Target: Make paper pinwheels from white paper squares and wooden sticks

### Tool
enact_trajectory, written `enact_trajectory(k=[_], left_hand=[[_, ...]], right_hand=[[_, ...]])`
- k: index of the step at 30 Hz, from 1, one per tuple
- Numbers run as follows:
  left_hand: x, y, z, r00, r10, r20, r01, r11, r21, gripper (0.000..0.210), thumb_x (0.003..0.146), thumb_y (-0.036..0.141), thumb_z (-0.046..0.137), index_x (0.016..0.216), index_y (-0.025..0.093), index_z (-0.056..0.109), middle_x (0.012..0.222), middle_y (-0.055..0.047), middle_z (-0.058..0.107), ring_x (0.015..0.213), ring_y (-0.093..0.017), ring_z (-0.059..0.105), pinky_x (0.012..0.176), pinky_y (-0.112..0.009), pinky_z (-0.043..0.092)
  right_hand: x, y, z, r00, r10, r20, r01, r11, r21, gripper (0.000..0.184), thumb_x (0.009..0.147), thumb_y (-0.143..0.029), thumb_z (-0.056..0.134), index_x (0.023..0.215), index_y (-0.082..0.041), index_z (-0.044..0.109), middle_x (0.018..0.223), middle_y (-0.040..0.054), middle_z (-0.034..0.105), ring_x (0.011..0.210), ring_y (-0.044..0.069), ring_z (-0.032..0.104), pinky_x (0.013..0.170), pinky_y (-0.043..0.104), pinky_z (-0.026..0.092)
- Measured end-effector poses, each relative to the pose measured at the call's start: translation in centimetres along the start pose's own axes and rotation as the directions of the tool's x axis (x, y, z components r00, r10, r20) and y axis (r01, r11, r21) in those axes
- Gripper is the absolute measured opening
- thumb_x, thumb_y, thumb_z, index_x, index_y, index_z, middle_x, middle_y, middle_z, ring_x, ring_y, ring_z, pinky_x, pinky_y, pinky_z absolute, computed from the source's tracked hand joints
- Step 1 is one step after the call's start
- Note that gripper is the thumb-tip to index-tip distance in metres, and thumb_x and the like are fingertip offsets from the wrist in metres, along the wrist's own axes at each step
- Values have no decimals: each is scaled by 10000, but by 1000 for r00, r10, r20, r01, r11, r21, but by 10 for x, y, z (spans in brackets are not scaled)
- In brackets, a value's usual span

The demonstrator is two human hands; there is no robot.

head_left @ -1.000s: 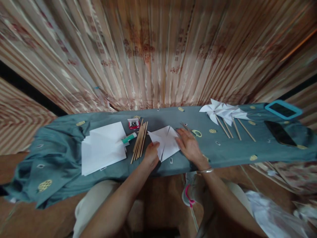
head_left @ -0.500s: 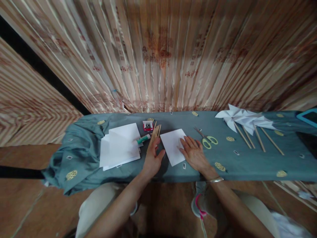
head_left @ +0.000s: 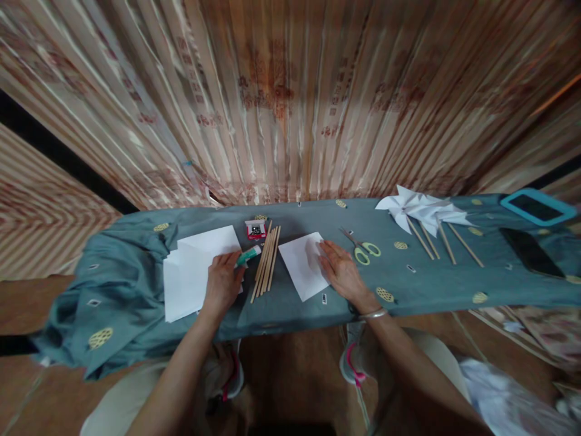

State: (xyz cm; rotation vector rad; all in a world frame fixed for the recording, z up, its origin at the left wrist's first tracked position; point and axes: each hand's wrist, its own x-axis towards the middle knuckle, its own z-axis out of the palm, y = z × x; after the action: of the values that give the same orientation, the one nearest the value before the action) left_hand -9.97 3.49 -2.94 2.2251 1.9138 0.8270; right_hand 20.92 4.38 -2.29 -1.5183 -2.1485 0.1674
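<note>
My left hand (head_left: 222,281) is over the stack of white paper (head_left: 186,284). Its fingers and thumb close round the near end of a green glue stick (head_left: 248,256) with a white end, which lies at the stack's right edge. My right hand (head_left: 341,271) rests with fingers stretched out on the right edge of a single white paper sheet (head_left: 299,263). Between the two hands lies a bundle of several thin wooden sticks (head_left: 267,263). Scissors with light green handles (head_left: 363,251) lie just beyond my right hand, blades pointing away.
A small red box (head_left: 255,229) with dark contents stands behind the sticks. White paper pinwheels (head_left: 422,209) on wooden sticks lie at the right. Farther right are a blue-framed device (head_left: 538,207) and a black phone (head_left: 531,251). A green cloth (head_left: 318,318) covers the narrow table.
My left hand has moved left from beside the wooden sticks to the glue stick and closed on its end. My right hand stays on the sheet. The view has shifted slightly right.
</note>
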Motion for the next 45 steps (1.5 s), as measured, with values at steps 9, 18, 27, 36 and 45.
enact_trajectory(k=[9, 18, 27, 36, 45], left_hand=[[5, 14, -6, 985, -169, -31, 156, 954, -257, 332, 794, 269, 533, 1074, 167, 679, 1053, -121, 682, 1007, -282, 593, 931, -431, 458], [-13, 101, -6, 883, -215, 416, 468, 446, -763, 332, 610, 315, 795, 922, 203, 770, 912, -65, 755, 855, -240, 671, 814, -325, 501], [-10, 117, -6, 845, -169, 507, 528, 406, -746, 348, 593, 305, 797, 928, 212, 775, 808, -25, 759, 696, -193, 650, 687, -276, 503], [-8, 130, -11, 855, -67, 514, 482, 468, -741, 219, 672, 327, 718, 849, 217, 785, 654, 3, 710, 605, -174, 605, 583, -232, 450], [-6, 102, -24, 823, -306, 478, 559, 294, -775, 340, 529, 352, 831, 832, 210, 768, 693, -12, 728, 609, -186, 647, 627, -287, 526]], right_hand=[[-1, -1, -3, 999, 29, -39, -21, 980, 196, 447, 964, -335, 366, 1273, -96, 582, 1337, 199, 577, 1294, 276, 502, 1093, 473, 386], [-13, -33, -16, 948, 69, 311, -313, 387, 867, 556, 750, -421, 734, 1259, -251, 587, 1235, 95, 651, 997, 199, 662, 831, 330, 550], [-7, -25, -31, 884, 110, 454, -467, 157, 870, 278, 660, -337, 814, 892, -207, 731, 700, -33, 656, 566, 83, 568, 566, 206, 488], [-8, -19, -42, 874, 105, 475, -486, 188, 853, 281, 655, -373, 814, 854, -199, 718, 621, -45, 642, 513, 84, 564, 528, 210, 485], [-7, 11, -64, 865, 360, 349, -427, 163, 890, 294, 619, -398, 841, 810, -200, 739, 577, -28, 638, 486, 82, 542, 468, 199, 457]])
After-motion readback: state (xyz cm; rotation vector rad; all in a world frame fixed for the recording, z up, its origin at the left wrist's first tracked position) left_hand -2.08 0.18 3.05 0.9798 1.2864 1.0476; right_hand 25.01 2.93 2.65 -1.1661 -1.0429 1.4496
